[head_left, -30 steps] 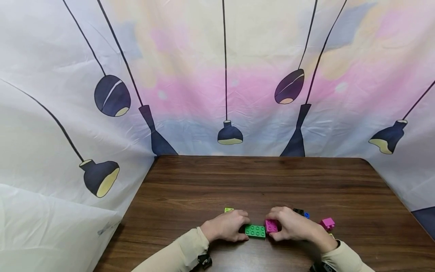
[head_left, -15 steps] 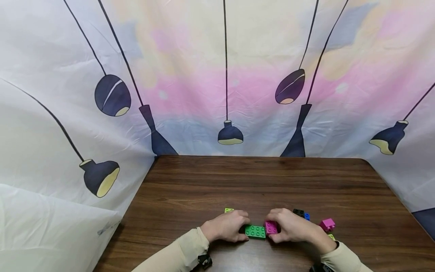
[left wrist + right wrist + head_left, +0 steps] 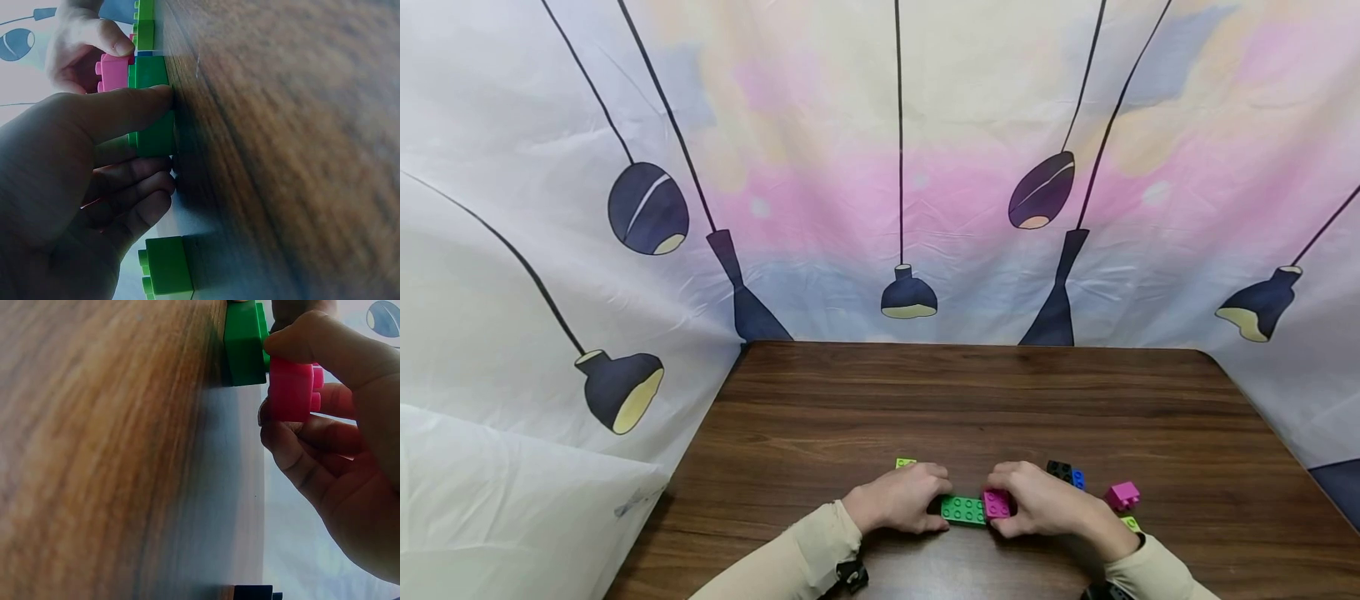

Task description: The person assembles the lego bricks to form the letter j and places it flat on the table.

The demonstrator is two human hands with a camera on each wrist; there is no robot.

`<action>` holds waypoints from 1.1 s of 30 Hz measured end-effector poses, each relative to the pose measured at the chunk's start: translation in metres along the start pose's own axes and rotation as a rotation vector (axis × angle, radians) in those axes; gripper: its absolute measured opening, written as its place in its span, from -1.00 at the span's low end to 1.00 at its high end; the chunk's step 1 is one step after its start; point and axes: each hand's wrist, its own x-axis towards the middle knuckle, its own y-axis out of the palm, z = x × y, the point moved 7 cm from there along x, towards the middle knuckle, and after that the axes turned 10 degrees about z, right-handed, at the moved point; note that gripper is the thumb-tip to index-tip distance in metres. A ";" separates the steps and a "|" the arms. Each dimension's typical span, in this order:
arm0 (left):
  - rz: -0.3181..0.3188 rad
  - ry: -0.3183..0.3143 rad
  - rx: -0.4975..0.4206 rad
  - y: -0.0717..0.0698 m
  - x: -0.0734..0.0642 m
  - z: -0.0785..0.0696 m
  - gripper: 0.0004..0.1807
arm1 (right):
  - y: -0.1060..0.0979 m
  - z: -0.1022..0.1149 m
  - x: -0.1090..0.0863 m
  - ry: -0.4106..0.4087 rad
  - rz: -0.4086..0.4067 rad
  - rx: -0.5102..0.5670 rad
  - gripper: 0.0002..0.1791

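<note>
A green toy building brick (image 3: 962,511) with studs lies on the table. My left hand (image 3: 904,498) grips its left end between thumb and fingers, the thumb (image 3: 134,112) along its side. My right hand (image 3: 1041,498) pinches a pink brick (image 3: 997,504) at the green brick's right end. From the right wrist view, the pink brick (image 3: 291,390) is raised off the table, level with the green brick's studs, overlapping its end and partly jutting past it. Whether the studs are engaged I cannot tell.
Behind my left hand is a lime green brick (image 3: 906,462). Beyond my right hand lie a black brick (image 3: 1059,471) and a blue brick (image 3: 1078,479). Farther right are another pink brick (image 3: 1123,496) on its side and a lime piece (image 3: 1131,523). A printed cloth (image 3: 820,208) hangs behind the wooden table (image 3: 962,400).
My right hand has shifted the pink brick slightly left and toward me, onto the green brick's end. My left hand and the green brick have stayed in place.
</note>
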 end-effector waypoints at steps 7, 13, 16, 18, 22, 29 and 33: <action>-0.008 -0.003 0.008 0.000 0.001 0.000 -0.72 | 0.001 0.000 0.001 0.007 0.001 -0.013 -0.79; -0.019 0.000 0.017 -0.001 0.001 0.000 -0.71 | 0.001 -0.001 0.003 0.002 0.004 -0.009 -0.79; -0.018 0.000 0.016 -0.001 0.001 0.000 -0.71 | 0.001 0.002 0.004 -0.014 -0.001 -0.014 -0.82; -0.014 -0.001 0.010 -0.001 0.001 0.000 -0.72 | 0.001 0.003 0.005 -0.025 -0.006 -0.023 -0.83; -0.015 -0.003 0.007 -0.001 0.000 0.000 -0.72 | 0.002 0.006 0.006 -0.039 -0.021 -0.036 -0.83; -0.008 -0.002 0.000 0.001 0.000 0.000 -0.72 | 0.003 0.008 0.006 -0.051 -0.029 -0.031 -0.82; 0.002 -0.006 -0.003 0.001 0.001 0.001 -0.73 | 0.002 0.009 0.008 -0.053 -0.031 -0.066 -0.82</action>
